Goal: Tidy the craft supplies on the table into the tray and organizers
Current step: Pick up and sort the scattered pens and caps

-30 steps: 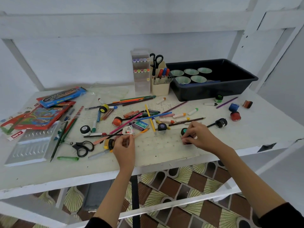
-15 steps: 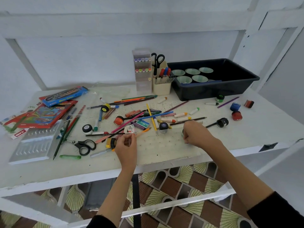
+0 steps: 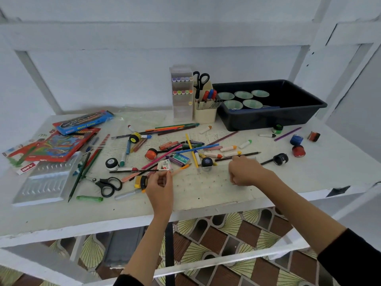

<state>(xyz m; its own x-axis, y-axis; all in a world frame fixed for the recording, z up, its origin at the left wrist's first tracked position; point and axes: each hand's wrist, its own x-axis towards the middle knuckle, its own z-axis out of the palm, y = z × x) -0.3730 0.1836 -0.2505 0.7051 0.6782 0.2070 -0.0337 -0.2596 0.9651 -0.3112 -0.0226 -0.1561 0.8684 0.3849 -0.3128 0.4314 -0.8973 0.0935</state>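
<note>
Near edge of table [image 3: 61, 215]: left hand [image 3: 159, 186] unmoved since 1 s ago, thumb and forefinger pinching the near end of an orange pencil [image 3: 182, 167]. The right hand [image 3: 245, 172] has curled into a fist. The dark pot earlier under its fingers is now hidden, so I cannot tell what it holds. Black tray [image 3: 268, 120] sits at 2 o'clock.

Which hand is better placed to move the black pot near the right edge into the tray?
Right, probably: the right hand lies nearer the black pot, and the tray stands on that side. The left hand is farther.
</note>
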